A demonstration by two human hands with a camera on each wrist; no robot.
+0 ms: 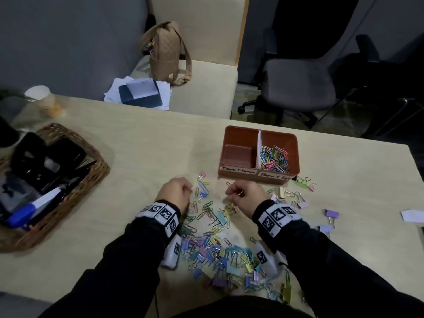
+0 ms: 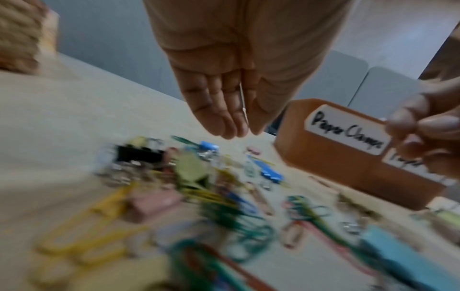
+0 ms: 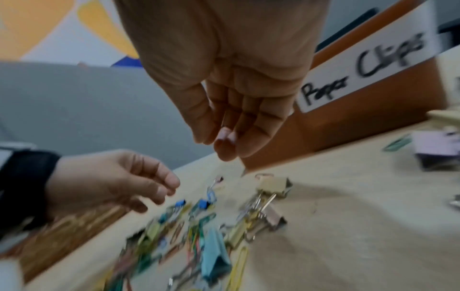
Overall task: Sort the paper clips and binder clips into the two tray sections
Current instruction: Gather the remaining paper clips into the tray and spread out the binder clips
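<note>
A brown two-section tray (image 1: 295, 154) stands on the table beyond my hands. Its left section (image 1: 238, 154), labelled "Paper Clamps", is bare. The right section holds a heap of coloured paper clips (image 1: 274, 158). A mixed pile of paper clips and binder clips (image 1: 218, 249) spreads between my forearms. My left hand (image 1: 189, 190) hovers over the pile's far-left edge, pinching a thin pale wire clip (image 2: 242, 98) between thumb and fingers (image 2: 224, 126). My right hand (image 1: 229, 191) is just in front of the tray, pinching a paper clip (image 1: 228, 185). In the right wrist view its fingertips (image 3: 225, 145) are pressed together.
A wicker basket (image 1: 96, 177) with a stapler, marker and scissors sits at the left. A paper cup (image 1: 43, 99) stands at the far left. Loose binder clips (image 1: 331, 213) and a paper scrap (image 1: 413, 214) lie on the right. A chair with a bag (image 1: 165, 53) is behind the table.
</note>
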